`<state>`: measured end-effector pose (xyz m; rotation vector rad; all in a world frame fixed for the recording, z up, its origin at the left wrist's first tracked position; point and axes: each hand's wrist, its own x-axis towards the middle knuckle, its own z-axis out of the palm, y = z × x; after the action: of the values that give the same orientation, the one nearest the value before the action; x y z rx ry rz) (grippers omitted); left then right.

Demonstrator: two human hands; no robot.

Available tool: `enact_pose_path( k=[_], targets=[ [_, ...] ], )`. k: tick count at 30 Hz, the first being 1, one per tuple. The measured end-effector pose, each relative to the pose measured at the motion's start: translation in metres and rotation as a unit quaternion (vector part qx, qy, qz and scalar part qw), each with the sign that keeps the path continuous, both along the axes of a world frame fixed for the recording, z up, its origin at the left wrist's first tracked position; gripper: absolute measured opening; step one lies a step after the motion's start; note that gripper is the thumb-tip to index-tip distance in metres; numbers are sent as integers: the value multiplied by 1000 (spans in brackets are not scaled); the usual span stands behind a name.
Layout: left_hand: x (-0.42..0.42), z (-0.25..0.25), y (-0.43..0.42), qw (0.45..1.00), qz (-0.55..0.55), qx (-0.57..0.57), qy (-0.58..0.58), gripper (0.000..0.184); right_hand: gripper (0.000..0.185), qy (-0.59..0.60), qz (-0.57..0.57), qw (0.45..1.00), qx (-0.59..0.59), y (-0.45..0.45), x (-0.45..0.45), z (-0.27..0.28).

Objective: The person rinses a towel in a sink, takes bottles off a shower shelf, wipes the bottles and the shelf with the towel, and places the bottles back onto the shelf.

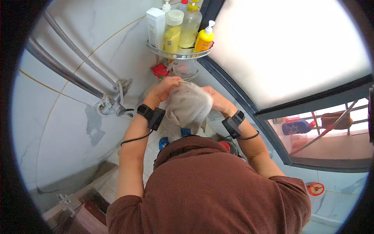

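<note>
A pale grey-white cloth (189, 102) hangs spread between my two hands, in front of the corner shelves. My left hand (166, 89) is closed on its upper left edge, with the fingers curled over the top. My right hand (215, 99) grips the right side, and its fingertips are partly hidden behind the fabric. The lower part of the cloth droops in folds above the tiled floor. Both wrists carry black strapped devices with cables.
Bottles, among them a yellow pump bottle (204, 39), crowd a wire corner shelf (179, 55). A lower shelf holds a red packet (159, 70). At left are a wall tap (107, 104) and shower hose (78, 48); a dark-framed window (257, 111) is at right.
</note>
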<state>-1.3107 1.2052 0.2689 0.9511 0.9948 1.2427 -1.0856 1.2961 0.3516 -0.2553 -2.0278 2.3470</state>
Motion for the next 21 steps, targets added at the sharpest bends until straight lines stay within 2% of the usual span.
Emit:
enact_pose_path(
  k=[1, 3, 4, 5, 6, 7, 8, 9, 11, 13, 15, 16, 19, 21],
  targets=[
    [7, -9, 0, 993, 12, 60, 98, 32, 37, 39, -39, 989, -139, -2, 1, -5],
    [25, -29, -3, 992, 57, 6, 109, 45, 42, 114, -114, 900, -405, -3, 2, -24],
    [37, -41, -6, 990, 90, -108, 21, 54, 48, 38, -223, 875, -429, 3, -2, -27],
    [44, -58, -6, 965, 121, -221, -68, 63, 48, 49, -230, 855, -462, 10, -5, -35],
    [41, -104, -2, 977, -16, -184, -103, 84, 48, 60, -236, 835, -494, 17, -8, -45],
    [50, -103, -4, 977, -22, -159, -141, 83, 48, 72, -240, 813, -525, 23, -12, -49],
    [70, -97, -10, 975, -29, -133, -178, 82, 51, 32, -278, 799, -532, 22, -20, -46],
    [86, -90, -13, 970, -36, -108, -217, 81, 48, 52, -254, 819, -511, 33, -24, -65],
    [95, -74, -13, 973, -27, -129, -191, 75, 43, 93, -207, 856, -465, 68, -35, -128],
    [99, -55, -14, 971, -18, -138, -194, 69, 43, 34, -381, 893, -236, 73, -49, -128],
    [95, -35, -13, 966, -3, -130, -224, 63, 42, -5, -430, 829, -357, 80, -66, -94],
    [91, -28, -14, 964, -5, -144, -223, 61, 43, 0, -418, 837, -353, 101, -74, -112],
    [82, -19, -20, 957, 9, -163, -241, 55, 44, -87, -476, 845, -226, 124, -101, -131],
    [79, -20, -28, 950, 38, -143, -276, 54, 48, -97, -500, 833, -216, 99, -114, -107]
  ],
)
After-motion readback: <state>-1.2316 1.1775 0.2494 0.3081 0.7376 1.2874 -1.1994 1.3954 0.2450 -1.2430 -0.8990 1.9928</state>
